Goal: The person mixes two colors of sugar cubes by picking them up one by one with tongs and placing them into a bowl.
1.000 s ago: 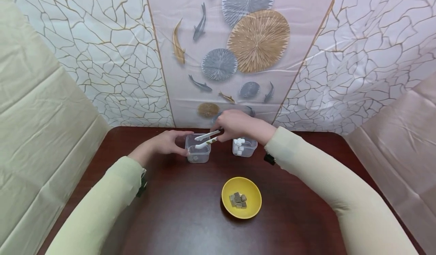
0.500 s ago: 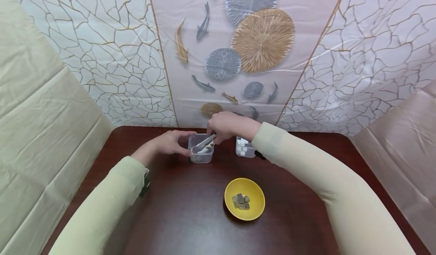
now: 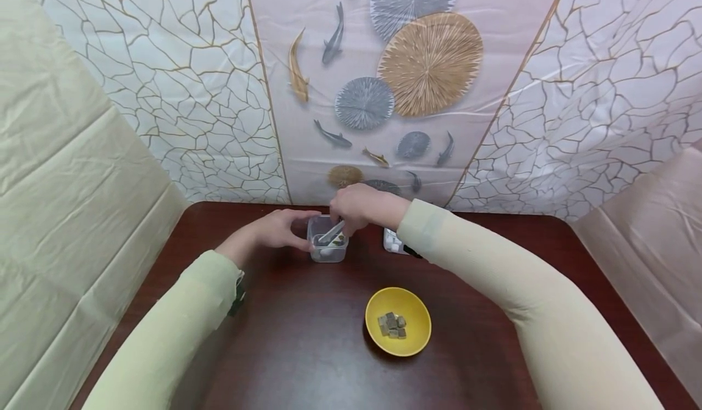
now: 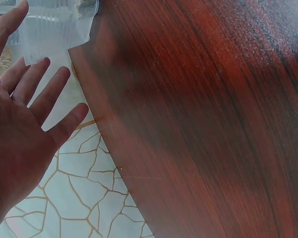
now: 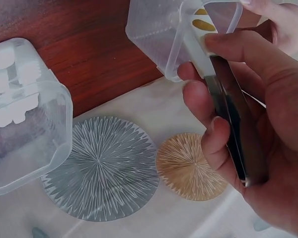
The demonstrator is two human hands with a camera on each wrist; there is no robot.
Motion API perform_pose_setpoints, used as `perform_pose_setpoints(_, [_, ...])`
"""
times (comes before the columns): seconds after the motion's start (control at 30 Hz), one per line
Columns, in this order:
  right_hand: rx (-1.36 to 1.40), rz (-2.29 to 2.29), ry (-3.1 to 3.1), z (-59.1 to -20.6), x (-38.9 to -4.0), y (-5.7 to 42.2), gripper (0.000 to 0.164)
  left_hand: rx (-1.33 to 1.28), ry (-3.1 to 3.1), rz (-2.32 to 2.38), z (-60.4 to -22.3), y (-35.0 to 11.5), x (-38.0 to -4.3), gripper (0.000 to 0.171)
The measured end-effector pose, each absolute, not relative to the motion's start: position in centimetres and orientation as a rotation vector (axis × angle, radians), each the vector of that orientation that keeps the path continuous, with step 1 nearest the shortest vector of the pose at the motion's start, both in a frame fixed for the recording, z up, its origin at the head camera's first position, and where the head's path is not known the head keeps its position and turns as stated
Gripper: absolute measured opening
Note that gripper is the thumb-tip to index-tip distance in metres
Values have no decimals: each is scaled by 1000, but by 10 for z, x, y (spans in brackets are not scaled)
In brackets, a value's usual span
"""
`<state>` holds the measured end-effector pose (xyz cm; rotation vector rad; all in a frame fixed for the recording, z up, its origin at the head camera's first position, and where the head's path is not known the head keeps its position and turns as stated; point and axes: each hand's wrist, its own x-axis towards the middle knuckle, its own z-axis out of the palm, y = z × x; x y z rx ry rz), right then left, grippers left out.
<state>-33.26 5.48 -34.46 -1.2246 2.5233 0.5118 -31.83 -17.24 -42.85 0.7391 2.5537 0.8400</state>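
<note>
At the back of the table, my left hand (image 3: 276, 230) holds a clear plastic container (image 3: 329, 254) by its left side. Its thumb lies at the front corner and a finger reaches along the back; the other fingers spread outside the wall in the left wrist view. My right hand (image 3: 353, 206) grips a pair of tongs (image 5: 241, 134) with dark metal handles and white, leaf-patterned ends. The tong ends reach down inside that container. A small greyish lump (image 4: 85, 7) shows through the container in the left wrist view.
A second clear container (image 5: 59, 144) with several white pieces (image 5: 15, 109) stands to the right, partly behind the right forearm. Nearer the front, a yellow bowl (image 3: 415, 309) holds several brown cubes (image 3: 392, 321). A patterned cloth (image 3: 362, 154) rises behind the table's back edge.
My right hand has moved left and lowered the tongs into the container, and the tong arms have come closer together. My left hand stays at the container. The head view has shifted slightly.
</note>
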Motion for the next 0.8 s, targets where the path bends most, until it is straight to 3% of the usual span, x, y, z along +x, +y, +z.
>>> perform_pose_setpoints(0.2, [-1240,537,2572,-345,-335,53,29,731,2552,843,-428,-172,-318,84])
perform_pose_setpoints(0.37, [-1255,549,2616,-348,-338,52,8,747,2551,858,-429,-171,-317,84])
perform_pose_setpoints(0.53, [-1264,531,2628,-349,-338,55,5,773,2544,872,-429,-171,-317,83])
perform_pose_setpoints(0.8, [-1232,496,2623,-343,-333,59,27,743,2552,861,-429,-172,-318,84])
